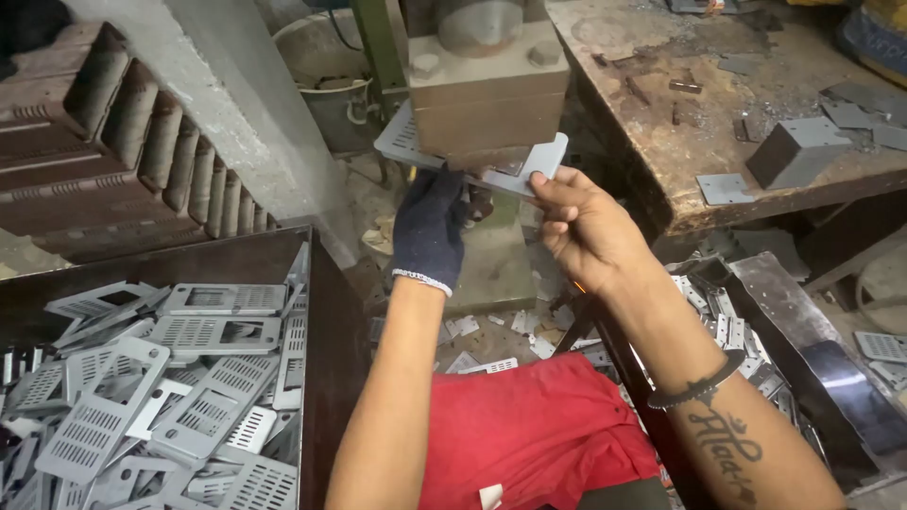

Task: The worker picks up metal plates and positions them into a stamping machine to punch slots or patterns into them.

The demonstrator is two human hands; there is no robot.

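Observation:
A flat grey perforated metal plate [402,140] lies under the block of a press [487,90], sticking out on both sides. My left hand [430,227], in a dark glove, reaches up beneath the plate near its middle, fingers closed at the plate's underside. My bare right hand [581,227] pinches the plate's right end between thumb and fingers, just below the press block.
A dark bin [316,312] at the lower left holds several similar perforated plates [189,378]. A worn workbench [680,142] with metal scraps and a grey block [798,146] stands right. Loose plates [727,326] lie under it. Red cloth [529,425] covers my lap.

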